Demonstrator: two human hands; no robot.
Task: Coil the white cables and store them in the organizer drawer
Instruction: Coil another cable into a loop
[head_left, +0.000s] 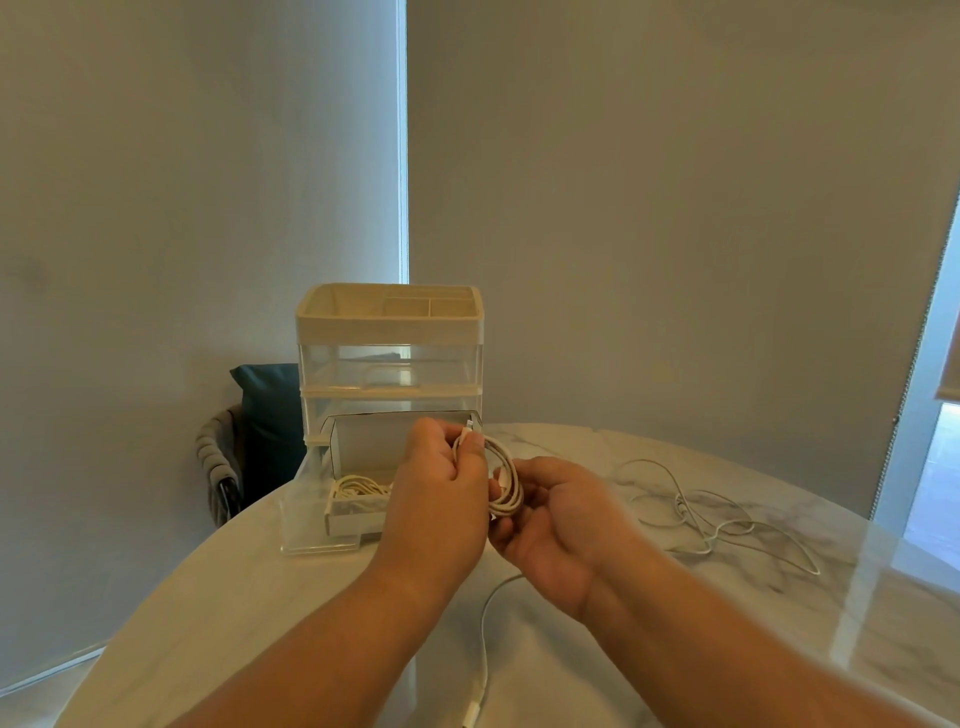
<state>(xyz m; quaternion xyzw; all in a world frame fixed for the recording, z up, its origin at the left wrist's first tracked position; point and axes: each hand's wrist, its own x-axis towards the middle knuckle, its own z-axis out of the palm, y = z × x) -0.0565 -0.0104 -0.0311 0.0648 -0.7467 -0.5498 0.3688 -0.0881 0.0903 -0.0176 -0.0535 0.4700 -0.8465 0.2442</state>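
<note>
Right part of the organizer's (389, 364) pulled-out bottom drawer (304, 499) hidden behind the left hand (441, 483), along with part of the stored cable (358, 488) lying inside. In front of the organizer, grip of the right hand (550, 525) on the held cable coil (506, 488) partly covered and blurred; trailing end (483, 649) cut off by the bottom edge. Left of the organizer, chair (218, 457) and dark cushion (265, 410) only partly visible behind it. Right of the organizer, plugs of the loose cable (717, 525) too small to tell.
</note>
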